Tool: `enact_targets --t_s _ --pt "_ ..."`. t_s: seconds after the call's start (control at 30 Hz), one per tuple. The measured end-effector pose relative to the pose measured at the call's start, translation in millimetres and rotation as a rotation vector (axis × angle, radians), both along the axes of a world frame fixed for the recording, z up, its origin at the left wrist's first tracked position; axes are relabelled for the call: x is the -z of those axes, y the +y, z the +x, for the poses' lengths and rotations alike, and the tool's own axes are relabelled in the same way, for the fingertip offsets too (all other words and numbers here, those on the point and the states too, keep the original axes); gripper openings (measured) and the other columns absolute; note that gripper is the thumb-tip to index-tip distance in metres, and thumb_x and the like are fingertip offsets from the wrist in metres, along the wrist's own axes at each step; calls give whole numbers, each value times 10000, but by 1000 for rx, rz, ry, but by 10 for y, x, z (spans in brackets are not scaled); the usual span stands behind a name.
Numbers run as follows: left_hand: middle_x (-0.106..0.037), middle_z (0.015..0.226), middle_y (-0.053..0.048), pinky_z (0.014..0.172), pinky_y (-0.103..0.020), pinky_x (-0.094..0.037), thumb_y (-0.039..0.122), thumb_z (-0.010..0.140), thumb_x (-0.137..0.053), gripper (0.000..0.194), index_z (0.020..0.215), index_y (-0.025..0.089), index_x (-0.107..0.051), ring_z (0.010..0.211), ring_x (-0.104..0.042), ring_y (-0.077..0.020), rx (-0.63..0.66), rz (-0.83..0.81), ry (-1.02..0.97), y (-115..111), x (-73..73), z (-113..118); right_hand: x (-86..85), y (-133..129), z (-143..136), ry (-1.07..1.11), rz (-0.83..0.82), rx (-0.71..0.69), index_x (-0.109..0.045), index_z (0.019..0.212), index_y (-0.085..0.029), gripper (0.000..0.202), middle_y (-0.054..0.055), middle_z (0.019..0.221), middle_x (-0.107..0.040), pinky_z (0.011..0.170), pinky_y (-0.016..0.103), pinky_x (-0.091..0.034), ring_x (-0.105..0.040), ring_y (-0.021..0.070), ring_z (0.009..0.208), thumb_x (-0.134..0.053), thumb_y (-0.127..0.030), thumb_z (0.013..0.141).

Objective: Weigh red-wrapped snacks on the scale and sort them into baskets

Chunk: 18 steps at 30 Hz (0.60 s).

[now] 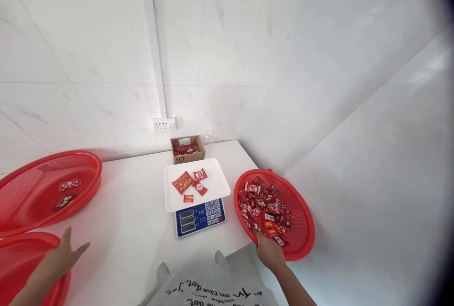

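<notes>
My right hand (271,251) is closed over the near rim of a red plastic basket (304,223), its fingertips on the inner side. Small red-wrapped snack packets (264,206) fill much of this basket, which sits at the right end of the table. At the lower left, my left hand (65,256) is spread with thumb and finger apart, above the rim of another red basket (28,244). Between the hands stands a blue digital scale (200,218) with a white tray (216,183). One larger red packet (182,182) and several small ones lie on the tray.
A third red basket (88,173) at the left holds two packets. Behind the scale is a small cardboard box (189,157) of packets, against the tiled wall. A power socket (164,124) is above the white table (131,202). A grey printed garment (213,287) shows below.
</notes>
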<state>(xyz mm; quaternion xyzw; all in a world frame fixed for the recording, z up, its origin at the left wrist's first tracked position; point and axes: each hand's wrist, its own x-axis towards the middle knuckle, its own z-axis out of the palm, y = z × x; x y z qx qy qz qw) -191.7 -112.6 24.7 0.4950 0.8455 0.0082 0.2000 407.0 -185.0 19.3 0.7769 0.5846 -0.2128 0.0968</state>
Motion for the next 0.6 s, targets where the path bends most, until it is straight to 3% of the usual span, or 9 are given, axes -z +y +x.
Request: enact_targets --t_s 0.07,0.1,0.2,0.33,0.47,0.6 --pt "-715 809 -125 810 -492 -456 539 735 -318 918 1455 12 -102 907 -643 -402 131 -53 -22 -89 -1 267 -6 6 -4 8 -1 7 -476 1341 -237 614 109 1158 -667 757 309 -447 -646 233 996 -332 -45 776" --pt "-703 879 -164 820 -477 -455 483 746 -339 887 1451 -8 -120 920 -645 -393 192 -88 -27 -121 -23 432 -9 9 -6 8 -4 10 -475 1342 -233 614 110 1134 -678 753 314 -446 -650 239 988 -335 -45 774" --pt "-526 1300 -237 836 -445 -459 393 815 -345 767 1483 113 -96 1040 -623 -354 339 -96 -92 -150 -149 976 -15 18 -14 -7 -15 11 -466 1349 -229 617 113 1080 -698 750 323 -442 -658 246 970 -340 -46 773" --pt "-275 1493 -250 833 -405 -470 280 828 -408 774 1496 185 -30 1176 -551 -337 462 -154 -178 -74 -344 1564 -21 13 -27 -21 -10 0 -457 1357 -231 616 120 1079 -698 757 325 -439 -657 246 982 -329 -55 780" --pt "-172 1551 -191 860 -355 -473 224 810 -435 781 1498 209 -66 1253 -491 -298 533 -158 -262 -12 -423 1812 -36 5 -36 -25 -3 -1 -461 1353 -227 611 125 1104 -687 767 326 -443 -650 253 993 -318 -65 781" --pt "-135 1572 -113 902 -341 -455 165 776 -455 805 1494 277 -108 1241 -508 -270 629 -193 -295 -57 -370 1810 -43 10 -34 -30 -10 -4 -453 1358 -234 612 130 1100 -685 749 346 -452 -649 276 981 -311 -74 785"
